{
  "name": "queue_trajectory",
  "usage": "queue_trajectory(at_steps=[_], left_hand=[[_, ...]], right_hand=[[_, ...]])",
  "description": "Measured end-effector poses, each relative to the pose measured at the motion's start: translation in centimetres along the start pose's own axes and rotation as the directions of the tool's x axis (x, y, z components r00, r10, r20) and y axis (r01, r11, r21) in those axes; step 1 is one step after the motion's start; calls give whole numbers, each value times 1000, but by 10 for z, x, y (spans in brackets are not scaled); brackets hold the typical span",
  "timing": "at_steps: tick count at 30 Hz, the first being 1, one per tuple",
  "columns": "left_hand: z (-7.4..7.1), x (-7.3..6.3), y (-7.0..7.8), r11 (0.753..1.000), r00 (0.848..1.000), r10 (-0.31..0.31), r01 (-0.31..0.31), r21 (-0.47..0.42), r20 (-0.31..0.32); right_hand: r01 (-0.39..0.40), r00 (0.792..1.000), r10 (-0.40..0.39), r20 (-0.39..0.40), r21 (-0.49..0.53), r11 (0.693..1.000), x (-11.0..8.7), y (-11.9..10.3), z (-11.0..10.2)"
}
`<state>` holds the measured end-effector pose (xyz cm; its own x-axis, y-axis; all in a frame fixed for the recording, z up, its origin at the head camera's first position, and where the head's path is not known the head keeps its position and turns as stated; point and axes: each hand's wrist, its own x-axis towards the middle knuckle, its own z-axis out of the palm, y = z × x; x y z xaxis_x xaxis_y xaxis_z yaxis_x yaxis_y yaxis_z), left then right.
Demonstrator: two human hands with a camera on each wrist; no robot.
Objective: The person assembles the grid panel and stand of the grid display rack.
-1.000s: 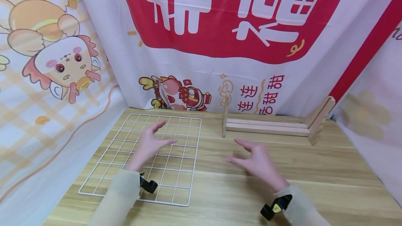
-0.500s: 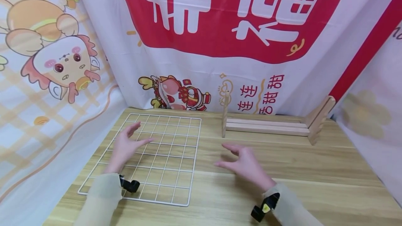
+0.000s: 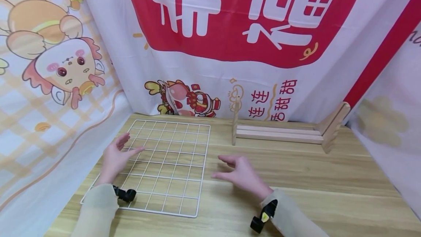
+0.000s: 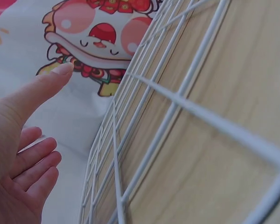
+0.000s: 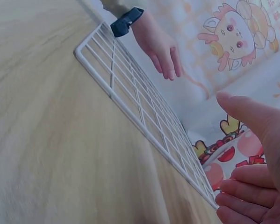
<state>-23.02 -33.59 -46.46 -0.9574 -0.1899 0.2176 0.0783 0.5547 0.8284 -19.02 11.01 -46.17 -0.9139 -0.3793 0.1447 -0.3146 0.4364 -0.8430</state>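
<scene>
A white wire grid panel (image 3: pixel 167 164) lies flat on the left part of the wooden table. Over its left edge hovers my left hand (image 3: pixel 115 158), thumb spread away from the fingers, holding nothing. In the left wrist view the thumb (image 4: pixel 41 91) and relaxed fingers stand beside the grid's bars (image 4: pixel 177 100). Just right of the grid's right edge is my right hand (image 3: pixel 241 175), above the table, its thumb and fingers parted and nothing between them. The right wrist view has the right hand (image 5: pixel 266 154) near the grid's long side (image 5: pixel 144 130), with the left hand (image 5: pixel 161 49) beyond.
A wooden rack (image 3: pixel 279 133) with two upright ends and low crossbars stands at the back right of the table (image 3: pixel 312 178). Printed cloth (image 3: pixel 210 72) hangs behind the table and along both sides. Each wrist carries a small black camera.
Both hands have moved left and slightly toward the person, the left from above the grid's middle to its left edge, the right toward its right edge. The grid and the rack stay put.
</scene>
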Motion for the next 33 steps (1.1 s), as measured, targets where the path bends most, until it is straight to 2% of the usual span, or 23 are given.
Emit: queue_trajectory(at_steps=[10, 16, 25, 33], left_hand=[[-15, 2, -21, 999, 998, -27, 28, 17, -53], [-20, 6, -28, 997, 998, -54, 56, 50, -39], [-22, 6, -33, 992, 994, -111, 112, 56, -17], [-23, 6, -29, 987, 990, -144, 143, 80, 4]], right_hand=[[-50, 997, 47, 64, 45, 998, -1, -5, 21], [-51, 995, 40, 89, 135, 990, -1, -3, 27], [-58, 992, 34, 118, 205, 977, -1, 2, 34], [-74, 990, 43, 131, 243, 967, 0, 2, 34]])
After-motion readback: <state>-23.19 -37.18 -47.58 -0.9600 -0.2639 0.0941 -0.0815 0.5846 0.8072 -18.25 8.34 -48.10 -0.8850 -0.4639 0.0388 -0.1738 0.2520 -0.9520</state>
